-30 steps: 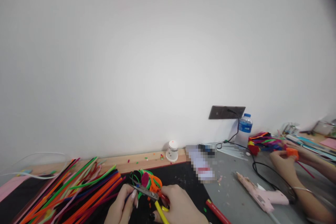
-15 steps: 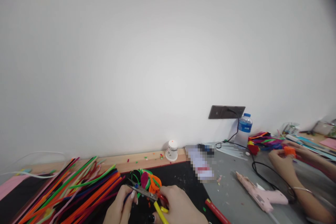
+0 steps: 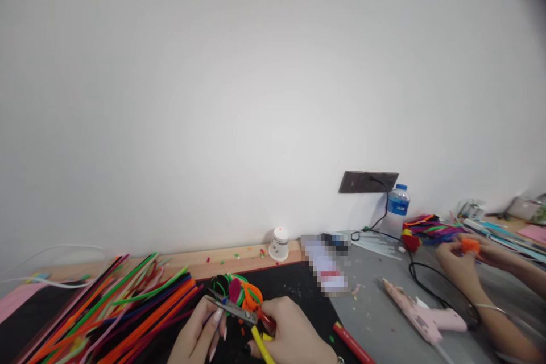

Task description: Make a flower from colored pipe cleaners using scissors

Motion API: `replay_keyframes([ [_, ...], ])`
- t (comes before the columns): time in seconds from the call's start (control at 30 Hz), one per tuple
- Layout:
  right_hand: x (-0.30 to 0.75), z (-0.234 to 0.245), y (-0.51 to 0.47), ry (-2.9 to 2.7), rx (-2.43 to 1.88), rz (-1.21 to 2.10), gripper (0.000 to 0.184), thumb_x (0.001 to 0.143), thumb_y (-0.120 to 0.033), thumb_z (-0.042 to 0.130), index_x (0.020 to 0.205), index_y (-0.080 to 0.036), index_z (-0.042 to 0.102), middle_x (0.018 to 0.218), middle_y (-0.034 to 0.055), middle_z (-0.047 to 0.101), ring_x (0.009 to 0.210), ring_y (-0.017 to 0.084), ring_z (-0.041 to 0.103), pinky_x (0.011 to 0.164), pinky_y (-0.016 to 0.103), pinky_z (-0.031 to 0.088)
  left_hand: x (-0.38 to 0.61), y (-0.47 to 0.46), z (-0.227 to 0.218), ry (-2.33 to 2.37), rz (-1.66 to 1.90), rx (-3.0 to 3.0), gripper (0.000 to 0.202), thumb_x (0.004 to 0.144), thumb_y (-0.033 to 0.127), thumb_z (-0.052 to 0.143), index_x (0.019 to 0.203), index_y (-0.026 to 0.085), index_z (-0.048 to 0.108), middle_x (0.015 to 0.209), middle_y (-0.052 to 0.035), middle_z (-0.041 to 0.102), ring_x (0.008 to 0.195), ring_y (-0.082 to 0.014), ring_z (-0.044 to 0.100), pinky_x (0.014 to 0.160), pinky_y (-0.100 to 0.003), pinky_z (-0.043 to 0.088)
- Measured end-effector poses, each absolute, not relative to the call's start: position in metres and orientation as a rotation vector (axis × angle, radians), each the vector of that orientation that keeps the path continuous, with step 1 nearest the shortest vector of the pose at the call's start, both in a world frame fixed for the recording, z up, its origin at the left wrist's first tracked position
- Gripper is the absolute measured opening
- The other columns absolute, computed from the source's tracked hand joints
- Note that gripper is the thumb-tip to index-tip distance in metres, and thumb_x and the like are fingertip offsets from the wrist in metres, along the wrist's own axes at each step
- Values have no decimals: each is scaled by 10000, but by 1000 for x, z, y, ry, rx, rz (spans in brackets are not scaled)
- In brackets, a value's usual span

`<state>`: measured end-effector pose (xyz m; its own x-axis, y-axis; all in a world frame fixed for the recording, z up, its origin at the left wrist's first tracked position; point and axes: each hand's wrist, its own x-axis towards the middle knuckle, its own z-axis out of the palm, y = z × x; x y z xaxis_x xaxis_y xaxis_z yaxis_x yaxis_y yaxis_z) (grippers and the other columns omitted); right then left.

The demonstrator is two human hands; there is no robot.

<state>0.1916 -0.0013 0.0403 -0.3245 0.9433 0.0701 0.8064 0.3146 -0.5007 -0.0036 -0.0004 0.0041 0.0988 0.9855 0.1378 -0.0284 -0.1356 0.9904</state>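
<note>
My left hand (image 3: 198,333) has its thumb and fingers pinched together around a small dark blue fuzzy piece (image 3: 224,300), apparently pipe cleaner, mostly hidden by the fingers. In my right hand (image 3: 294,333) are scissors (image 3: 239,311) with metal blades and red and yellow handles. Their blades point left, slightly parted, and lie across the blue piece by my left fingertips. Just beyond the blades is a bundle of bent pipe cleaners, with orange loops (image 3: 252,294), green strands (image 3: 236,280) and a magenta oval (image 3: 234,290).
Many coloured pipe cleaners (image 3: 145,318) spread at left on a black mat (image 3: 290,284). A white paper cup (image 3: 278,244) stands upside down by the wall. To the right are a red-handled tool (image 3: 352,342), a pink glue gun (image 3: 420,313), a bottle (image 3: 396,213) and a co-worker's hands (image 3: 458,261) holding something orange.
My left fingers have shifted slightly right and down at the blades. The scissors stay in my right hand, almost in the same place. The co-worker's far hand has moved slightly.
</note>
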Motion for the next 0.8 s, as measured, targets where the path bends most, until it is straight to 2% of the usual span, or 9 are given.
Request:
replay_keyframes([
  [0.2,194,38,-2,-2260,-1518,476,160,599,-268,565,524,-148,489,463,-73,340,470,59,246,410,179,169,-8,12,-8,828,1122,1197,338,752,519,515,696,187,486,481,75,489,315,-17,275,330,-131,235],
  [0.57,194,36,-3,-2231,-1510,646,186,645,-270,523,527,-128,507,484,-67,270,468,55,231,382,173,147,-8,11,-5,712,1074,1015,335,713,485,596,651,175,487,445,82,482,295,5,238,316,-120,261],
  [0.67,193,38,-4,-2224,-1529,661,186,657,-290,535,556,-135,522,488,-66,313,465,55,249,380,169,160,-8,12,-4,716,1074,993,341,704,490,604,641,179,479,436,89,473,290,8,216,308,-117,249],
  [0.8,192,41,-4,-2258,-1554,661,279,628,-422,602,650,-148,554,535,-55,441,472,61,295,403,172,204,-10,13,-4,759,1089,1006,348,698,505,599,646,185,473,461,88,481,297,4,233,312,-120,262],
])
